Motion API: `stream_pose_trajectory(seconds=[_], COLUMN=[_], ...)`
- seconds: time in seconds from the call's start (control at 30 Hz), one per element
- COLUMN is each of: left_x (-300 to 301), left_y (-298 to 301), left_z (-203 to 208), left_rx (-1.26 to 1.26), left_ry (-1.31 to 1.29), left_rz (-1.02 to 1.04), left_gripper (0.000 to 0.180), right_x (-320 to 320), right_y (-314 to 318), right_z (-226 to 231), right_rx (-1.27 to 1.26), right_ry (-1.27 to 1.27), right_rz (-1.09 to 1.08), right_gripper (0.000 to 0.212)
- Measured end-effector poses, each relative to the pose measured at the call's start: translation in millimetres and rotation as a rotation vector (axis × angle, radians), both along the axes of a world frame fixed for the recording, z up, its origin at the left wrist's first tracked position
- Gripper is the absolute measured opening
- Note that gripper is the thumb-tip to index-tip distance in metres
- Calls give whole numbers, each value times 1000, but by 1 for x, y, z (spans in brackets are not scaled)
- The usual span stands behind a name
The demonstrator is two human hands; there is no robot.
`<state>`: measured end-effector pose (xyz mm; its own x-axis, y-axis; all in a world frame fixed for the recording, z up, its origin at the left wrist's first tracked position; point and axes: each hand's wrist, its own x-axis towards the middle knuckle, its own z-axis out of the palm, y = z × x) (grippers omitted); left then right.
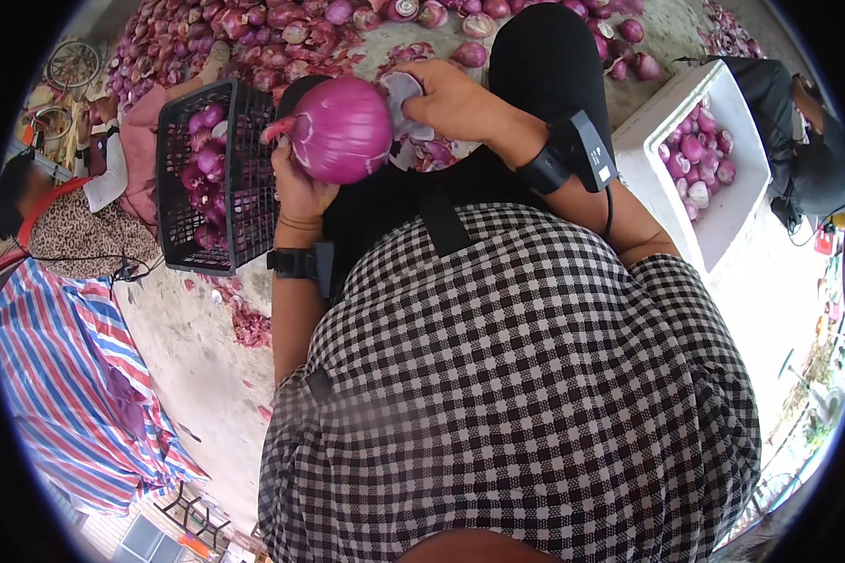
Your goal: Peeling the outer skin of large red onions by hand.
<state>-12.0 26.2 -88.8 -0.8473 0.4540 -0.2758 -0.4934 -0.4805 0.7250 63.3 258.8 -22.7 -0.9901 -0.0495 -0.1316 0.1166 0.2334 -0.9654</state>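
A large red onion (343, 129), glossy and purple, sits in my left hand (302, 186), whose fingers are wrapped round its left and lower side. The onion's dry stem end points left. On the onion's right side, my right hand (455, 101) pinches a pale, greyish-purple piece of onion skin (401, 101) between thumb and fingers. Whether that skin is still attached to the onion I cannot tell. Below it, more loose skins lie partly hidden near my lap.
Left of me, a black plastic crate (244, 220) holds several onions; a white foam box (646, 155) on the right holds more. Ahead spreads a large heap of onions (197, 47). A person (80, 220) sits beyond the crate, another person (802, 131) beyond the foam box.
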Motion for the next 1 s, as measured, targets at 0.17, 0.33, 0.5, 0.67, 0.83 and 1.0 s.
stream_pose_trajectory(seconds=[0.17,0.33,0.5,0.67,0.83,1.0], left_x=[-1,-3,-8,-6,1,2], left_y=[-15,-15,-27,-23,-13,-7], left_z=[-3,-15,-15,-14,-2,-3], left_rx=[158,316,712,767,859,876], left_ry=[-118,40,-285,-398,-380,-337], left_rz=[-144,-239,-437,-320,-378,-224], left_gripper=[79,93,93,104,97,101], right_x=[-1,-3,-2,-5,-3,-3], right_y=[-2,-5,-21,-24,-9,-19], right_z=[6,9,14,2,-10,-13], right_rx=[-99,33,61,332,635,-23], right_ry=[66,173,468,507,357,224], right_rz=[55,119,199,163,183,146], right_gripper=[37,42,51,50,46,39])
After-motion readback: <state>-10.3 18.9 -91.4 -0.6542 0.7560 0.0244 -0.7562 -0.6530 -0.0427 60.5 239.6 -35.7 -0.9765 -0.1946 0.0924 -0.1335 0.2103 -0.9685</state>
